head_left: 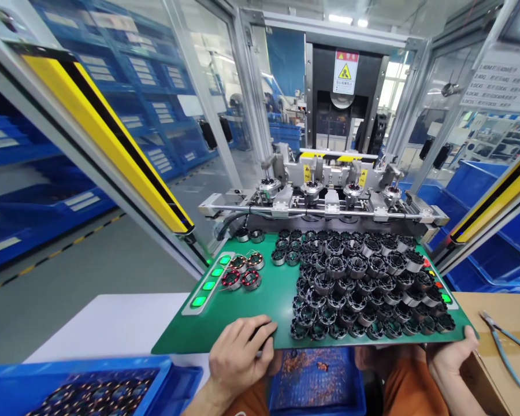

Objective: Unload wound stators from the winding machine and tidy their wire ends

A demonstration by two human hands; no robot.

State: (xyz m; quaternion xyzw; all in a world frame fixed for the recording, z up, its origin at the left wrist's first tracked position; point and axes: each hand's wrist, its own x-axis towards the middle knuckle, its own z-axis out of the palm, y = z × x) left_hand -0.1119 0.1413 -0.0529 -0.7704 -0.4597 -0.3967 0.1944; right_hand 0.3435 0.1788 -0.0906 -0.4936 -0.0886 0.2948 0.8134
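Observation:
My left hand is closed at the front edge of the green work surface. Something dark shows between its curled fingers, mostly hidden. At the front right corner, my right hand grips the edge, thumb on top and the other fingers out of sight. Many black-and-silver motor stator cores stand in packed rows on the right half, some stacked. Left of them sit several copper-wound stators, two with red windings. Behind, a winding machine carries a row of holders with stators in them.
Green-lit buttons line the left edge. Yellow light-curtain posts flank the station. A blue bin of wound parts stands at lower left, and a blue scrap tray lies below. Blue-handled pliers rest on a cardboard box.

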